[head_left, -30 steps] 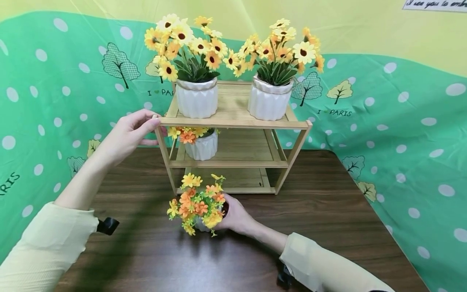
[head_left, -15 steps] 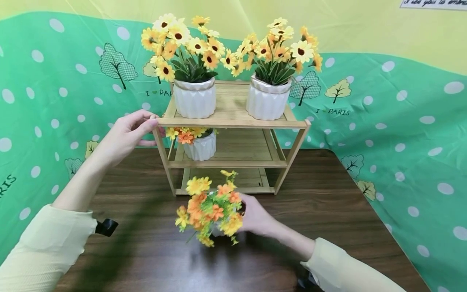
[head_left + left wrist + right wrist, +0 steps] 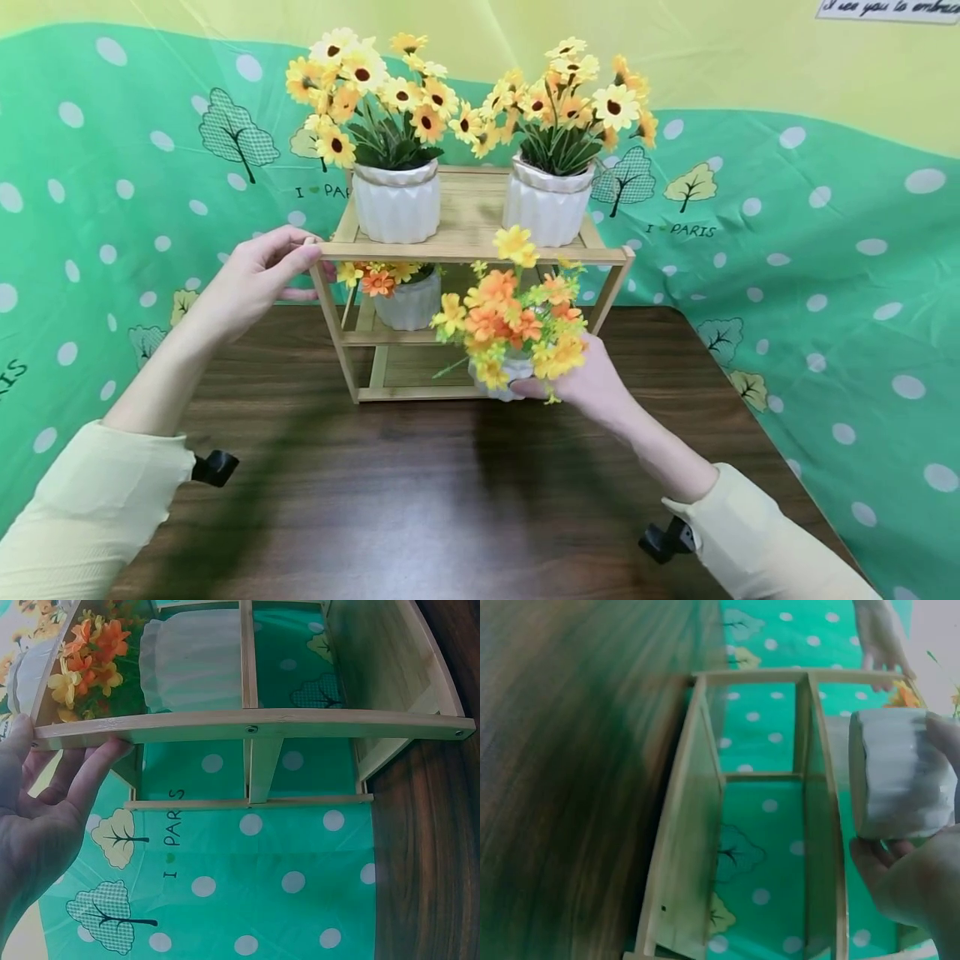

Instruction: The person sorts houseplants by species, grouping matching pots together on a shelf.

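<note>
My right hand point(image 3: 596, 383) grips a white flowerpot point(image 3: 904, 772) with orange and yellow artificial flowers point(image 3: 517, 321), raised off the table in front of the wooden shelf's right half. In the right wrist view, thumb and fingers wrap the pot's side, close to the middle tier. My left hand point(image 3: 258, 271) holds the top left front corner of the three-tier wooden shelf point(image 3: 472, 252), its thumb at the corner and its fingers around the post. A similar potted plant point(image 3: 408, 302) sits at the left of the middle tier, its flowers partly hidden under the top board.
Two white pots with yellow daisies, a left pot point(image 3: 397, 204) and a right pot point(image 3: 547, 204), stand on the top tier. The shelf rests on a dark wooden table point(image 3: 360, 500). A green dotted curtain point(image 3: 810, 275) hangs close behind and along the right side.
My right hand has lifted the potted flowers from near the tabletop, moving them up and to the right in front of the shelf. The left hand keeps its hold on the corner.
</note>
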Action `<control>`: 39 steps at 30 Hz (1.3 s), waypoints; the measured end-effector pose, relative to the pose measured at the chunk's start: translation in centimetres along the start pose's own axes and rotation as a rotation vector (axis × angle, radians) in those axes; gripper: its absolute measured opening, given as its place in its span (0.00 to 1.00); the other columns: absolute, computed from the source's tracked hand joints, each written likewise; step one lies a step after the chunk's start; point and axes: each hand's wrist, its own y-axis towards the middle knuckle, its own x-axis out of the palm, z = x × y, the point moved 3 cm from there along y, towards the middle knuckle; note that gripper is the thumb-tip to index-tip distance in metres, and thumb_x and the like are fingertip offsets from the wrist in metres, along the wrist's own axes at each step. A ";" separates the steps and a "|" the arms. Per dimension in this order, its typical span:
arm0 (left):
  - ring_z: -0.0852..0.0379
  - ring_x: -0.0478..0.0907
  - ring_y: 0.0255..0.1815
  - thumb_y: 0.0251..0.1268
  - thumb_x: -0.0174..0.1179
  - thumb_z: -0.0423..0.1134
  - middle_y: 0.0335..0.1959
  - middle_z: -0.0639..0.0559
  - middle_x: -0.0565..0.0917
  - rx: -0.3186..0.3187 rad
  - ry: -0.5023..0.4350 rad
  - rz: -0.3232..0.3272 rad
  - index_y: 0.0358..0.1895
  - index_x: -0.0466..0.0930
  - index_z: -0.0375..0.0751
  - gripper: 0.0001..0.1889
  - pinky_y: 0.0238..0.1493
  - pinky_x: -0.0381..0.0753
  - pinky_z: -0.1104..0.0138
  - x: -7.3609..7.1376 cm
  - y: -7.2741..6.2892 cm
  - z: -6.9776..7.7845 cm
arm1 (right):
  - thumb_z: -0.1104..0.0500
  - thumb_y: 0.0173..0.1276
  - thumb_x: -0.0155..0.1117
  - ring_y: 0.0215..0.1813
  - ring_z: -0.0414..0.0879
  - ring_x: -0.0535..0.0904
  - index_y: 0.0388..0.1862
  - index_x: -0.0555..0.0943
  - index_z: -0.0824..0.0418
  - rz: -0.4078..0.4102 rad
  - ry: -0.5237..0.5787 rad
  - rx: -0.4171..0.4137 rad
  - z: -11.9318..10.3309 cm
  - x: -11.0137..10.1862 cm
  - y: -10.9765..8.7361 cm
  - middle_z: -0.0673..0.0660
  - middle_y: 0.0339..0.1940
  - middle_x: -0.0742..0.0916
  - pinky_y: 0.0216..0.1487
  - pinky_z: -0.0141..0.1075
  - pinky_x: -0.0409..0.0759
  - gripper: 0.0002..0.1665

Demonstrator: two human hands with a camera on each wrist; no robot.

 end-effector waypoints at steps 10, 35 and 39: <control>0.65 0.85 0.49 0.82 0.50 0.52 0.43 0.58 0.86 0.015 0.008 0.000 0.56 0.78 0.43 0.18 0.45 0.90 0.70 -0.2 0.0 0.3 | 0.55 0.52 0.86 0.57 0.43 0.85 0.69 0.75 0.51 0.095 0.003 0.127 0.8 -1.8 2.3 0.54 0.61 0.85 0.55 0.34 0.86 0.45; 0.65 0.85 0.49 0.82 0.50 0.52 0.44 0.57 0.86 -0.003 0.003 0.002 0.57 0.77 0.43 0.18 0.45 0.90 0.70 0.0 -0.2 0.1 | 0.59 0.64 0.73 0.43 0.47 0.82 0.64 0.76 0.60 0.250 -0.142 0.149 0.9 -0.5 6.8 0.59 0.47 0.87 0.42 0.36 0.82 0.30; 0.65 0.85 0.49 0.82 0.50 0.53 0.43 0.58 0.86 -0.005 0.006 0.003 0.57 0.77 0.43 0.18 0.46 0.90 0.69 0.0 -0.2 0.0 | 0.60 0.62 0.72 0.28 0.42 0.73 0.56 0.76 0.61 0.253 -0.094 0.198 1.2 -0.5 7.0 0.51 0.29 0.82 0.30 0.32 0.74 0.24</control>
